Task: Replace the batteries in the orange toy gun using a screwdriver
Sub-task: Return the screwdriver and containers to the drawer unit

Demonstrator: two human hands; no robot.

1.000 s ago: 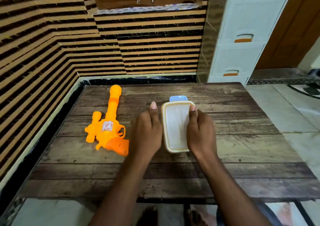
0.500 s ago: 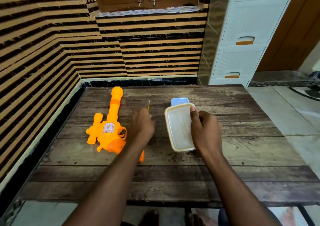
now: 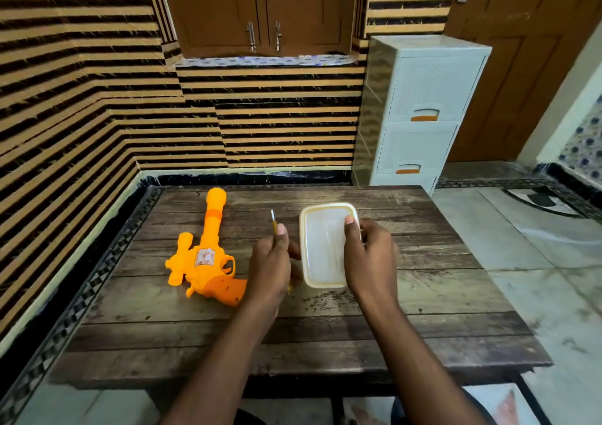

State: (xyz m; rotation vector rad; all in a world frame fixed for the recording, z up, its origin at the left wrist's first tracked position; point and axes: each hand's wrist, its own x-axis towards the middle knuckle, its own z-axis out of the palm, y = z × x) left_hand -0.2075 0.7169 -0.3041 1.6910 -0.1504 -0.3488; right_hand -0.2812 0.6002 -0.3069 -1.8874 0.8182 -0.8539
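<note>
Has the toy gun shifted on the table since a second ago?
No. The toy gun lies by the table's left edge, muzzle away, as before.

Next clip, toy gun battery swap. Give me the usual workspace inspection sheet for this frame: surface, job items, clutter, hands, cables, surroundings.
Surface: dark, worn wooden plank table, scuffed, pushed into a corner.
Job's things: orange plastic toy gun lies flat on the left, barrel pointing away, untouched; thin yellow-handled screwdriver, tip pointing away. No batteries in view.
Clutter: pale cream-rimmed rectangular plastic container lid at centre; what is beneath it is hidden.
Hands: left hand grips the screwdriver; right hand holds the lid's right edge.
Cables: nothing seen.
Surroundings: black-and-tan striped wall; brown wooden cupboard doors; white plastic drawer unit with orange handles; brown door; tiled floor.
</note>
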